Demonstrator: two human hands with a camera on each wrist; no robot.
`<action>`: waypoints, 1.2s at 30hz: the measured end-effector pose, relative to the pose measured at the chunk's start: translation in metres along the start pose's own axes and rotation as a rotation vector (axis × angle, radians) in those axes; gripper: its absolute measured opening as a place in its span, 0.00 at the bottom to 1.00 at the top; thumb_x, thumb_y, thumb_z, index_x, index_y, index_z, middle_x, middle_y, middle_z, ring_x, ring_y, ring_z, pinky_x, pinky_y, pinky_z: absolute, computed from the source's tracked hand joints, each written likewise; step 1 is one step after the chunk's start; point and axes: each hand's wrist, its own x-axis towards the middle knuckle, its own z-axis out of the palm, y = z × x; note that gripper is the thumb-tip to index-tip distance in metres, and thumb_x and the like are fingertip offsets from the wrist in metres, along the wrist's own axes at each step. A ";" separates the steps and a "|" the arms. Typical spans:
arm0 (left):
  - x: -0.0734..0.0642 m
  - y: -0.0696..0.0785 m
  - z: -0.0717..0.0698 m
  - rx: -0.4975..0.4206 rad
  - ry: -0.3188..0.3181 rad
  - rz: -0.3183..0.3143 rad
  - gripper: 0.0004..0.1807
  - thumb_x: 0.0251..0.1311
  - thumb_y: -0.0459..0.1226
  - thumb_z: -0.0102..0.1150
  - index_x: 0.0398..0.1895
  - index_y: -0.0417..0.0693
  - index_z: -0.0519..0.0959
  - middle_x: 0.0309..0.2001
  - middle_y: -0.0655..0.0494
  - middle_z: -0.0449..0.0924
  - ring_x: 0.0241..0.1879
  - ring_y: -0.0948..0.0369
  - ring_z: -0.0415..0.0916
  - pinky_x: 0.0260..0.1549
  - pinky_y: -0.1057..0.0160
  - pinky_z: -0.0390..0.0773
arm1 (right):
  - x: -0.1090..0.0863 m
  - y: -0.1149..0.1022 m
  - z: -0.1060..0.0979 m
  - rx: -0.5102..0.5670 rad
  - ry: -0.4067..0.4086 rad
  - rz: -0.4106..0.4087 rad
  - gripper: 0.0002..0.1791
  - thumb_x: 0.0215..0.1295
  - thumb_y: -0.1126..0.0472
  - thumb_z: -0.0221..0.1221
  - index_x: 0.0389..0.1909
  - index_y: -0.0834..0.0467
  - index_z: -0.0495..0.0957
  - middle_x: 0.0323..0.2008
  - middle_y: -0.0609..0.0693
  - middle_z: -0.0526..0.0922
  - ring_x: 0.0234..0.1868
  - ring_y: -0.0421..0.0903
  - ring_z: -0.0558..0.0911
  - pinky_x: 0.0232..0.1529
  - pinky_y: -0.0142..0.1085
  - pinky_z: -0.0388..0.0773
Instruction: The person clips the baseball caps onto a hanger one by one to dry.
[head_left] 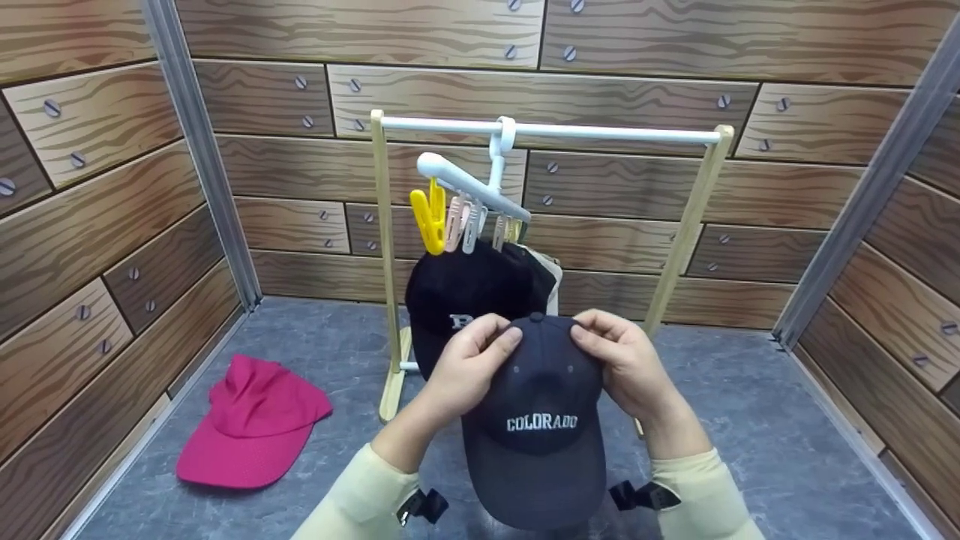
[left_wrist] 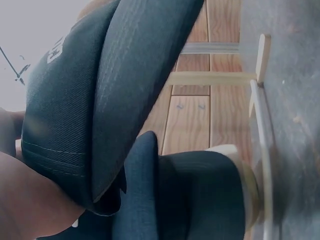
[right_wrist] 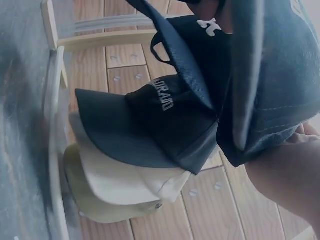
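Both hands hold a dark navy baseball cap [head_left: 540, 375] with white COLORADO lettering, its brim pointing down. My left hand [head_left: 466, 367] pinches the crown's upper left, thumb in front. On the upper right, my right hand [head_left: 626, 364] pinches it the same way. Right behind, a black cap [head_left: 461, 281] with a white letter hangs under a white clip hanger [head_left: 480, 187]. The right wrist view shows more hanging caps: a dark lettered cap [right_wrist: 155, 125], a cream cap [right_wrist: 117, 177] and a khaki cap [right_wrist: 95, 207].
The hanger hooks over the white bar [head_left: 607, 133] of a wooden-legged rack [head_left: 382, 247]. A yellow clothespin [head_left: 429, 221] is at its near end, with pink and grey clips [head_left: 470, 229] behind. A magenta cap [head_left: 251, 427] lies on the grey floor at left. Wood-patterned walls surround the rack.
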 end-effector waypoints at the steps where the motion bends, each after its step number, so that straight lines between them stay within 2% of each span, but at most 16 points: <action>1: 0.001 0.002 -0.002 0.003 0.006 0.004 0.13 0.85 0.40 0.59 0.43 0.39 0.82 0.33 0.60 0.77 0.37 0.60 0.77 0.42 0.64 0.76 | 0.003 -0.002 0.002 -0.005 0.004 0.002 0.12 0.82 0.72 0.56 0.44 0.57 0.86 0.34 0.47 0.89 0.33 0.40 0.87 0.35 0.31 0.85; 8: 0.011 0.012 -0.016 0.024 0.036 0.022 0.12 0.84 0.40 0.60 0.43 0.39 0.83 0.34 0.60 0.78 0.40 0.60 0.77 0.44 0.63 0.76 | 0.020 -0.012 0.013 -0.040 0.037 -0.010 0.11 0.81 0.72 0.57 0.42 0.56 0.86 0.33 0.48 0.88 0.32 0.40 0.87 0.34 0.31 0.85; 14: 0.016 0.021 -0.027 0.019 0.060 0.045 0.11 0.82 0.40 0.63 0.42 0.40 0.84 0.30 0.61 0.78 0.35 0.60 0.77 0.39 0.64 0.76 | 0.031 -0.016 0.023 -0.039 0.052 -0.029 0.11 0.80 0.72 0.58 0.43 0.56 0.86 0.32 0.48 0.88 0.32 0.40 0.87 0.33 0.31 0.85; 21: 0.020 0.029 -0.042 0.023 0.090 0.071 0.11 0.81 0.38 0.63 0.41 0.39 0.83 0.28 0.61 0.78 0.32 0.61 0.76 0.37 0.65 0.76 | 0.045 -0.019 0.036 -0.049 0.058 -0.013 0.10 0.79 0.71 0.59 0.43 0.56 0.86 0.33 0.49 0.88 0.32 0.41 0.87 0.34 0.32 0.85; 36: 0.031 0.030 -0.066 -0.034 0.131 0.081 0.11 0.82 0.37 0.62 0.38 0.40 0.84 0.27 0.59 0.80 0.29 0.63 0.77 0.33 0.66 0.77 | 0.071 -0.023 0.060 -0.081 0.093 -0.026 0.08 0.79 0.71 0.61 0.41 0.57 0.86 0.31 0.49 0.86 0.31 0.41 0.87 0.35 0.32 0.85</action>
